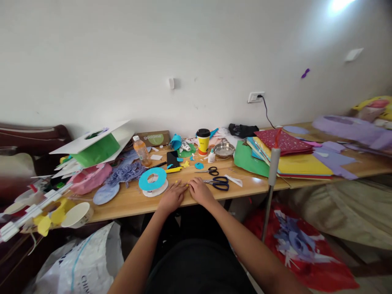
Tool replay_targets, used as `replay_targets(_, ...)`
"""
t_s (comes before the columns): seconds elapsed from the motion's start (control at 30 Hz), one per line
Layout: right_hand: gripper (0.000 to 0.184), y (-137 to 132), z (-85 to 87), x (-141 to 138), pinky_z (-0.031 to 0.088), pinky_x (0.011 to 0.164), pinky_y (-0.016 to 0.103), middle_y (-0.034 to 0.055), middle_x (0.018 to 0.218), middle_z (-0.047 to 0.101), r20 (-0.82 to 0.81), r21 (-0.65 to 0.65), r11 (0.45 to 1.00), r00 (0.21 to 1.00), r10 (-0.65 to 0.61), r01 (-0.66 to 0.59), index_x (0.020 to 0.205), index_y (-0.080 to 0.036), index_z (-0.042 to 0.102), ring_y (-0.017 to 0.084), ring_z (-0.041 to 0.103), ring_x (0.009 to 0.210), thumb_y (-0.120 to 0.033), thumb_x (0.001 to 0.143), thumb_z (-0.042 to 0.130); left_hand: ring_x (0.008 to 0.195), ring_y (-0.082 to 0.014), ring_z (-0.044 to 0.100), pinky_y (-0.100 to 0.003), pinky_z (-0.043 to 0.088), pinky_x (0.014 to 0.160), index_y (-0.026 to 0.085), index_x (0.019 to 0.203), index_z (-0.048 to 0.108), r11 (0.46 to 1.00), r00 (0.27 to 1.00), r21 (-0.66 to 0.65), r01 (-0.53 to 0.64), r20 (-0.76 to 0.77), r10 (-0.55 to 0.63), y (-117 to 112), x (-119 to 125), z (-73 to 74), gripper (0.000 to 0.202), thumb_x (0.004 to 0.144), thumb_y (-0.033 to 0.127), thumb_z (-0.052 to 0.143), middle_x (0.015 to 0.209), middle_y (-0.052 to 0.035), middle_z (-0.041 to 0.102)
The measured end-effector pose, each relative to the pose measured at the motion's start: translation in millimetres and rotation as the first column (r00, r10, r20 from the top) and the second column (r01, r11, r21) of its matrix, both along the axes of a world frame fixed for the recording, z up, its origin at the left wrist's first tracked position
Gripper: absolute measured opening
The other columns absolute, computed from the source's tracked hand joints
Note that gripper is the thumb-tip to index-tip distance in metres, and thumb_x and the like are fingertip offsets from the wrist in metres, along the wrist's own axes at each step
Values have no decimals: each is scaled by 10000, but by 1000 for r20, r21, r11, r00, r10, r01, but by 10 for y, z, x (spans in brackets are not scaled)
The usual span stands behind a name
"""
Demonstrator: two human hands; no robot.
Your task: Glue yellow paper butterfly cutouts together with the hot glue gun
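My left hand (173, 197) and my right hand (199, 191) rest side by side on the wooden table (131, 201) near its front edge, fingertips meeting over a tiny yellow piece (187, 185) that I can barely make out. Both hands look curled, fingers pressed together. Blue-handled scissors (219, 183) lie just right of my right hand. A blue paper ring on a white disc (152, 181) sits just left of my left hand. A smaller pair of black scissors (210, 171) lies behind.
A stack of coloured paper sheets (284, 159) covers the right of the table. A yellow cup (203, 141), glue bottle (211, 156), metal bowl (224, 150), orange drink bottle (141, 150) and black phone (173, 159) stand behind. Paper scraps and a tape roll (77, 215) crowd the left.
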State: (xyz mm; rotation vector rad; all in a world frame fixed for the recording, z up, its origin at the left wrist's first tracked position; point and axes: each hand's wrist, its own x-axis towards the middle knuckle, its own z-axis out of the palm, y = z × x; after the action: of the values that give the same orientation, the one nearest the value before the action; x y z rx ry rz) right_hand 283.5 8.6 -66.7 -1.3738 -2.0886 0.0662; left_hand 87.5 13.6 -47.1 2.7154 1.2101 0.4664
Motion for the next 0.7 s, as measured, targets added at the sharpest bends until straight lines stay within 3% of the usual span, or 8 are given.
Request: replay_targets(0.7,279,16,65,3,555,920,436,89,1246,635,22,38,999,999,-29,28,1200,-184,632,215,639,1071,-350,977,605,1465,-264,403,-490,351,1200,224,1368,613,999,999,37,-21,-33,22,94,-16,-7,453,972,197,396,1460,-35,587)
